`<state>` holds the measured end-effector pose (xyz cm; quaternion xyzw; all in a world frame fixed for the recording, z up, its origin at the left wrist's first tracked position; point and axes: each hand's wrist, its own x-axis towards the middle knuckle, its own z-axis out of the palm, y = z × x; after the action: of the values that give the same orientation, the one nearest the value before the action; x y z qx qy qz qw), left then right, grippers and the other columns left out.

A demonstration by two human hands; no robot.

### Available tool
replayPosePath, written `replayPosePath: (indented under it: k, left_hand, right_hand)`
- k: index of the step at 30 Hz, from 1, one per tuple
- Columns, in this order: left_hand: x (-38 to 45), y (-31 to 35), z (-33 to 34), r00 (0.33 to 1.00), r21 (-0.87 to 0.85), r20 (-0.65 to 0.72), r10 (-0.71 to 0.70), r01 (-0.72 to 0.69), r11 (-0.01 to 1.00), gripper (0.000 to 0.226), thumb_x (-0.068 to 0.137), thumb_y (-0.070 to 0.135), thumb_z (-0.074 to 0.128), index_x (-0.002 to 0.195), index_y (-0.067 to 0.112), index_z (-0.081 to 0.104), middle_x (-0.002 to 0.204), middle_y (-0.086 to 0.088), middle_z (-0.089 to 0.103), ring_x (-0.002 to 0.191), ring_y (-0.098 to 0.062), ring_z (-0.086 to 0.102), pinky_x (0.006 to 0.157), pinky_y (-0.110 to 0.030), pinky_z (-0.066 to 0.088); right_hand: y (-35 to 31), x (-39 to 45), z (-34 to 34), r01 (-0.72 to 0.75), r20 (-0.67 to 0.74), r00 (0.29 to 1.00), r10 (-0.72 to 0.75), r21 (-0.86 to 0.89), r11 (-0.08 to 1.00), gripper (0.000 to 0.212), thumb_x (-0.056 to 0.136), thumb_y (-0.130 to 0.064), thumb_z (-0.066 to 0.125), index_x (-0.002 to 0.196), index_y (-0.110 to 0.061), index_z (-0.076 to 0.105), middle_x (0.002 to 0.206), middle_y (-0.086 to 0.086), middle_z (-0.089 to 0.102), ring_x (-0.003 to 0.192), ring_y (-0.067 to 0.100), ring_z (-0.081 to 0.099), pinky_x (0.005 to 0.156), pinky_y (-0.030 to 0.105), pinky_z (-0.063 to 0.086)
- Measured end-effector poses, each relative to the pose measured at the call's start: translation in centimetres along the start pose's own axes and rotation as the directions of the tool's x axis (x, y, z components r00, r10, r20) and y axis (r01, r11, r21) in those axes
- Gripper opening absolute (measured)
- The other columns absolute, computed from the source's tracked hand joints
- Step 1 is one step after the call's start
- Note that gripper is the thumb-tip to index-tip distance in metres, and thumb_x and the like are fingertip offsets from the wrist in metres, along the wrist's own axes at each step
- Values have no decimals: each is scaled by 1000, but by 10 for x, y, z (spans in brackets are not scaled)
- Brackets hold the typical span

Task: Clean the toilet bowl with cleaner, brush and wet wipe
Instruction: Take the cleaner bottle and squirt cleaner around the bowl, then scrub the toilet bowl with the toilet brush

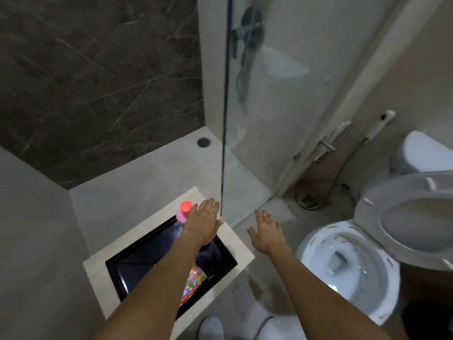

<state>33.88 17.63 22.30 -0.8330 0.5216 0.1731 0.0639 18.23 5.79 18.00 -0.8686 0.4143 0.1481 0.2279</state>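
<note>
A glass shower screen (pixel 245 119) is standing ahead of me, a round drain (pixel 203 142) is sitting in its floor's far corner.

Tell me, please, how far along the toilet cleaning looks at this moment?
Early. Done: the seat is raised, leaving the toilet bowl exposed, though whether cleaner is in it cannot be told. In hand: nothing yet; the left hand reaches, fingers straight, beside the pink-capped bottle at the black sink, and the right hand is open and empty. Left: brushing and wiping; no brush is in view.
</note>
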Motion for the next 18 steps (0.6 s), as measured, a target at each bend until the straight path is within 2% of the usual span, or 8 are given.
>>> replayPosePath:
  k: [8, 13, 18]
  left_hand:
    - [25, 104, -23, 976, 14, 105, 189, -192, 981, 60, 101, 41, 31, 150, 9, 14, 158, -9, 11, 144, -22, 13, 114, -39, 15]
    - [54, 175, -31, 952, 25, 160, 259, -267, 963, 62, 102, 42, 29, 151, 10, 9, 159, -9, 5, 146, -24, 7, 117, -42, 10]
    - [80, 259, -33, 922, 62, 151, 357, -369, 927, 63, 101, 44, 30, 150, 10, 12, 159, -9, 8, 145, -22, 9, 115, -40, 11]
  right_hand:
    - [104, -44, -51, -221, -77, 971, 225, 51, 974, 62, 101, -42, 33, 152, -11, 15, 159, 9, 14, 147, 25, 11, 116, 44, 15]
    - [178, -71, -65, -343, -82, 931, 355, 129, 930, 63, 102, -43, 31, 154, -13, 10, 161, 9, 8, 148, 24, 6, 117, 46, 12]
    - [256, -93, -73, -440, -74, 885, 459, 185, 879, 64, 102, -45, 27, 154, -13, 8, 161, 7, 8, 148, 26, 6, 119, 46, 12]
